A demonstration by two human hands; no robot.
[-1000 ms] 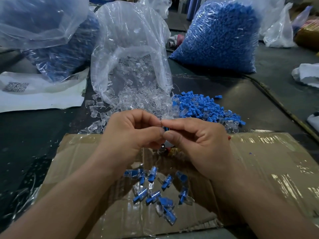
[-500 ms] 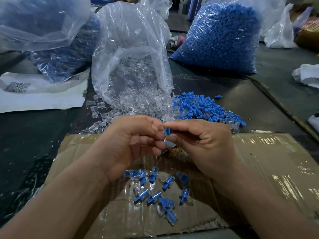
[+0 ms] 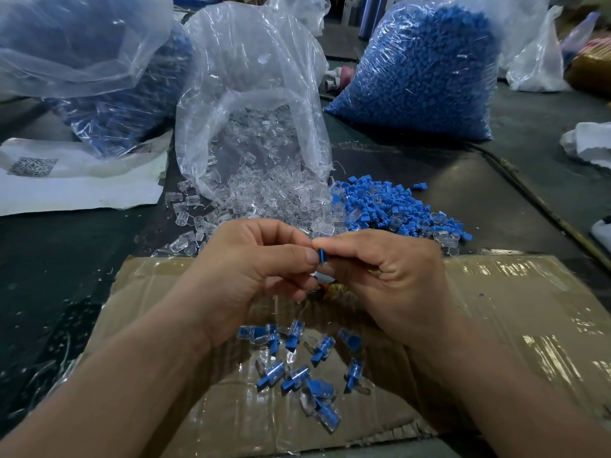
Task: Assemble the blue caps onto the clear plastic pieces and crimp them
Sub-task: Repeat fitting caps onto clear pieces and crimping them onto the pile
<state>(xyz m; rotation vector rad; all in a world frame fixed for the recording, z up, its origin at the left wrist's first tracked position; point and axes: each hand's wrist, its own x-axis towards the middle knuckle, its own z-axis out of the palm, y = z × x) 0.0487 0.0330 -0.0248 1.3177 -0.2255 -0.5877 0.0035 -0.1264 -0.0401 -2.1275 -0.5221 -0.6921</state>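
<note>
Cardboard [image 3: 496,325]: flattened brown sheet with glossy tape strips, lying on the dark table [image 3: 49,259] nearest us

Left hand [image 3: 251,272]: raised above the far edge of the cardboard, fingers curled inward, thumb and forefinger nipping one side of the blue cap [image 3: 322,256]

Right hand [image 3: 380,279]: fingertips meeting those of the left, thumb and forefinger closed on the other side of the same cap, remaining fingers folded beneath it

Blue cap: small, caught between our two thumbs, lifted off the cardboard; only a sliver of it shows

Clear piece in hand: we cannot tell; our fingers cover whatever sits under the cap

Finished pieces [image 3: 297,368]: a loose scatter of clear pieces with blue caps in them, lying on the cardboard below our hands, between our wrists

Loose blue caps [image 3: 380,203]: a heap on the table just beyond our right hand, a few clear pieces mixed in

Loose clear pieces [image 3: 258,200]: spilling from the mouth of an open clear bag [image 3: 251,77], just beyond our left hand and touching the blue heap

Full bag of blue caps [image 3: 423,71]: to the right of the clear bag, well apart from our hands

Left bag [image 3: 99,61]: far left, blue parts dimly seen through its film

White sheet [image 3: 76,190]: flat on the table by the left bag, a square printed code on it

White cloth [image 3: 591,147]: at the right edge of the table
</note>
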